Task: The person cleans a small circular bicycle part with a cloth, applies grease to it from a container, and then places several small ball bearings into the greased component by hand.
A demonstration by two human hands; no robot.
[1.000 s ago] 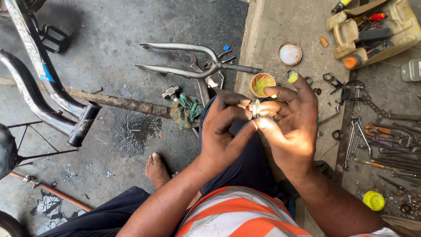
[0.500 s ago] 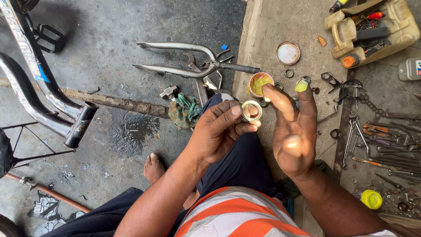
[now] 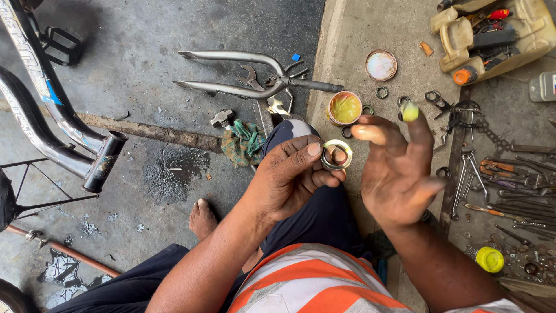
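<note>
Metal ring (image 3: 336, 154) sits pinched in left hand (image 3: 292, 174) fingers, held over the lap. Risk: greasy grip, so the ring could slip to the floor and pick up grit. Right hand (image 3: 399, 174) is spread wide, grasping nothing, with a yellow grease blob (image 3: 409, 110) on one fingertip. Grease tin (image 3: 344, 108) is just beyond.

A round open tin (image 3: 344, 108) of yellow grease stands on the concrete just above the hands, with its round lid (image 3: 381, 65), pale inside with a rusty rim, lying apart up and to the right. At the top right a cut-open cream plastic jug (image 3: 524, 35) holds tools and an orange-capped bottle (image 3: 465, 76). A small grey container (image 3: 543, 87) with a coloured label sits at the right edge.
</note>
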